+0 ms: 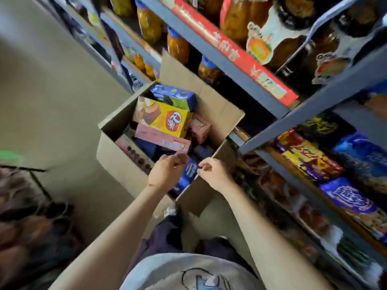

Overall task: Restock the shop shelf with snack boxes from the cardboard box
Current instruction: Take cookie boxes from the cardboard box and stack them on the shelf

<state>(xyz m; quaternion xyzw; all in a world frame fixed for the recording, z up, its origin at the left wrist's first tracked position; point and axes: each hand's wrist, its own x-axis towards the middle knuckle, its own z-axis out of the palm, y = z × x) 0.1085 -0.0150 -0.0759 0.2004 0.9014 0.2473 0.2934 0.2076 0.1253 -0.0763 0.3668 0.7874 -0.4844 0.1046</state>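
An open cardboard box [117, 162] stands on the floor against the grey metal shelf [293, 126]. It holds several snack boxes: a yellow one [167, 120] on top, a blue one [173, 97] behind it, and pink ones [161, 139] below. At the box's near right corner a blue snack box [189, 172] stands on end between my hands. My left hand [167, 172] curls its fingers over the blue box's left top edge. My right hand [211, 172] pinches its right edge, close to the cardboard wall. The lower part of this blue box is hidden.
Jars and bottles [178, 47] fill the upper shelves, behind a red price strip [230, 51]. Purple and blue snack packs [310, 158] lie on the lower shelf at right. A raised cardboard flap [188, 80] leans against the shelf. A dark wire rack [37, 181] stands at left.
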